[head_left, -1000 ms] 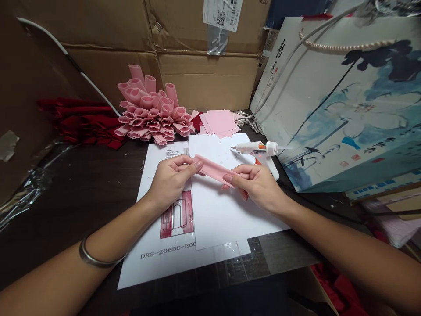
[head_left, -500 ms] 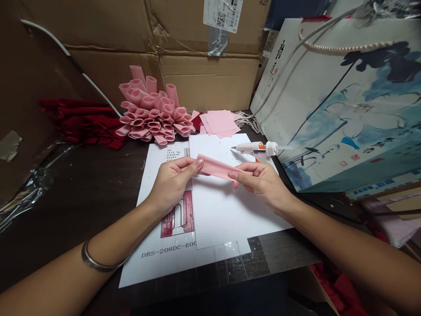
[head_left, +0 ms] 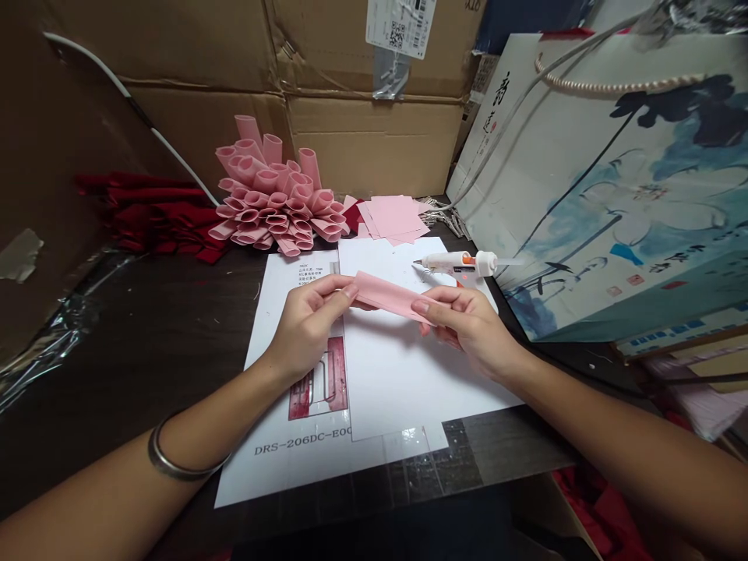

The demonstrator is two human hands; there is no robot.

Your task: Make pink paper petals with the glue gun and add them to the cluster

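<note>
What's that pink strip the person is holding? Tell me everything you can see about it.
The pink strip is a long, narrow, matte band that looks like paper or thin foam, gently bowed along its length. Its ends are pinched between the fingers of the left hand and right hand, and it is held up above a white sheet.

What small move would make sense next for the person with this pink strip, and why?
Probably curl the pink paper strip into a roll: the left hand and right hand hold its two ends, the nearby paper flower is built of similar rolled pieces, and a hot glue gun lies close by.
</note>
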